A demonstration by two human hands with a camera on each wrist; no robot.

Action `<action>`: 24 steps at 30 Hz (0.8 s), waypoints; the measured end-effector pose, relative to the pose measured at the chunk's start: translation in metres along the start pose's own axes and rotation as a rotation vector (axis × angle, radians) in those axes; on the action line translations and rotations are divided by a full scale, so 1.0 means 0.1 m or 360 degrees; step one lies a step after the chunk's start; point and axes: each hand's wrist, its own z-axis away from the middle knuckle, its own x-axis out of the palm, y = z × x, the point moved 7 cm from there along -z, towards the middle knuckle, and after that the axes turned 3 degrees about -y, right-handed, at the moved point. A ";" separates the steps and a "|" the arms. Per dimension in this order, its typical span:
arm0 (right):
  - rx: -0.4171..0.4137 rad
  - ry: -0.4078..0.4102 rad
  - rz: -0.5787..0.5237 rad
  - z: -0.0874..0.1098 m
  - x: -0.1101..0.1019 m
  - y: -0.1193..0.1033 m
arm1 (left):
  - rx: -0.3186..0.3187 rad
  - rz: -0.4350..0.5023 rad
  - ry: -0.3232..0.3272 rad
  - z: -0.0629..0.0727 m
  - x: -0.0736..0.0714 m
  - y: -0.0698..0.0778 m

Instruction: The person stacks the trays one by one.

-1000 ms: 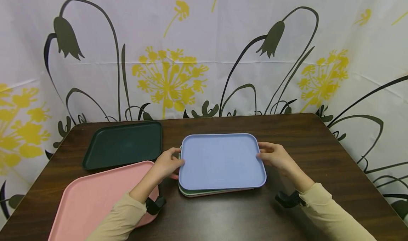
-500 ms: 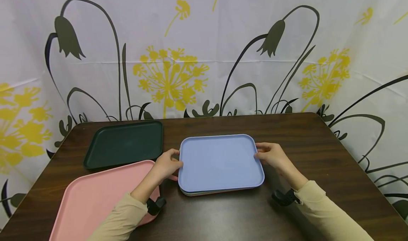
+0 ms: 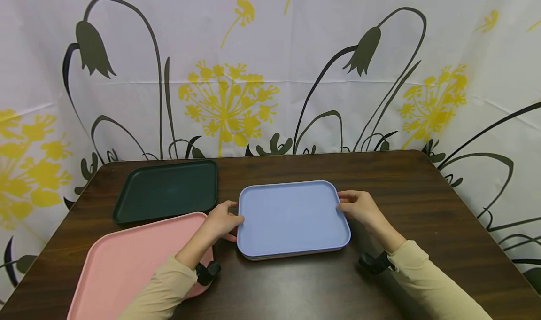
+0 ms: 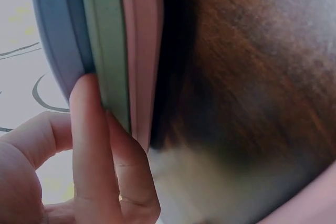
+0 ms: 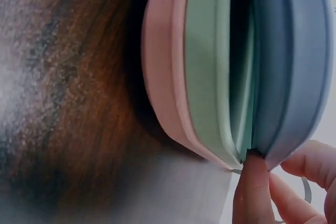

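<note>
A blue tray (image 3: 293, 219) lies on top of a light green tray (image 5: 202, 51) and a small pink tray (image 5: 159, 45) in the middle of the table. My left hand (image 3: 220, 221) pinches its left edge, and a fingertip sits on the seam between blue and green in the left wrist view. At the opposite end my right hand (image 3: 359, 208) pinches the blue rim. There, the right wrist view shows a narrow gap between the blue and green trays. From the head view the lower trays are mostly hidden.
A larger pink tray (image 3: 139, 259) lies at the front left, partly under my left forearm. Behind it rests a dark green tray (image 3: 169, 191). A patterned curtain (image 3: 321, 66) hangs behind the brown wooden table (image 3: 393, 179).
The blue tray has come down and shifted slightly left and nearer, so it now covers the trays below almost fully. Both hands kept hold; the right moved a little left.
</note>
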 end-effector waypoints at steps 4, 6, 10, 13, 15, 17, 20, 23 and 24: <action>0.0022 0.0015 0.0012 0.00 0.00 0.02 | -0.0008 0.0039 -0.0035 0.01 0.01 -0.01; 0.0036 0.0018 0.0024 -0.01 0.00 0.03 | -0.0001 0.0043 -0.0042 0.01 0.01 -0.01; 0.0050 0.0029 0.0045 -0.02 -0.01 0.06 | 0.0002 0.0031 -0.0048 0.00 0.01 0.00; 0.0048 0.0032 0.0052 -0.03 -0.01 0.07 | 0.0010 0.0034 -0.0046 0.00 0.01 0.00; 0.0052 0.0029 0.0063 -0.04 -0.01 0.07 | 0.0014 0.0035 -0.0042 0.00 0.01 0.00; 0.0062 0.0031 0.0065 -0.04 -0.02 0.07 | 0.0020 0.0030 -0.0040 0.00 0.02 0.00; 0.0075 0.0024 0.0068 -0.04 -0.02 0.08 | 0.0020 0.0019 -0.0033 0.00 0.02 0.00; 0.0078 0.0018 0.0062 -0.04 0.00 0.08 | 0.0026 0.0018 -0.0024 0.00 0.02 0.00; 0.0078 0.0016 0.0063 -0.04 0.00 0.09 | 0.0029 0.0019 -0.0021 0.00 0.02 0.00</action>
